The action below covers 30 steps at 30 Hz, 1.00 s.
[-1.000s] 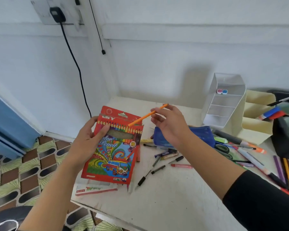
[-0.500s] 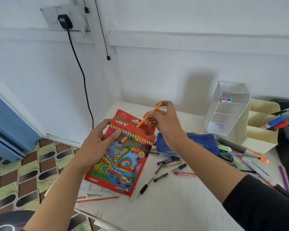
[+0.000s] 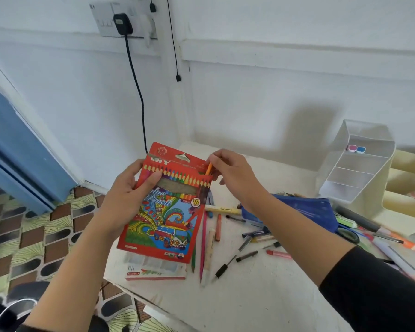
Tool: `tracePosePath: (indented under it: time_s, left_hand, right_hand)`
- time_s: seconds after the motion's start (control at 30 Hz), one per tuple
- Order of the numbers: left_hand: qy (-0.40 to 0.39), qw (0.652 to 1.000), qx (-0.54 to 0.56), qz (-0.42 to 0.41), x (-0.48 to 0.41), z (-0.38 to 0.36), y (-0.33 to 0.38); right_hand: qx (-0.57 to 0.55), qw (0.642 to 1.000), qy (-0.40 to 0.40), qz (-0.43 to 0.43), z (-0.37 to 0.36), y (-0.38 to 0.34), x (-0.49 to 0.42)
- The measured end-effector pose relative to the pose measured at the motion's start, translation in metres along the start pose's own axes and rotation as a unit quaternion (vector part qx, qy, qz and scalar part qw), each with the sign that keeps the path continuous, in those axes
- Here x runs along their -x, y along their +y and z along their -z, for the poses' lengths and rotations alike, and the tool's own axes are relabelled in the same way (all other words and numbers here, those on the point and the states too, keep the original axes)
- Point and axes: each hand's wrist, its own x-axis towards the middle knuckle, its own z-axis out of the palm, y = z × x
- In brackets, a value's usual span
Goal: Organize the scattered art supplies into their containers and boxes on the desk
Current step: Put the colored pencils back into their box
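Left hand [image 3: 127, 195] grips pencil box [image 3: 168, 219]; right hand [image 3: 233, 178] pinches orange pencil [image 3: 209, 168] at top edge.

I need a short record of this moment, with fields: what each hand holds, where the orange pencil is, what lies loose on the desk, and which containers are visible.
left hand: grips the colour pencil box, held up over the desk
right hand: pinches the top end of the orange pencil
orange pencil: mostly down inside the box's open top
loose on desk: pink pencil, pens and markers, right of the box
containers: blue pouch; white tiered organizer, back right
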Motion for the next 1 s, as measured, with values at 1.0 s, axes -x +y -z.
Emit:
tracePosePath:
  time_s: [1.0]
  left_hand:
    - [0.069,0.997,0.033,0.03,0.015,0.04,-0.041]
  right_hand:
    - [0.537,0.752,-0.306,0.23,-0.048,0.085,0.043]
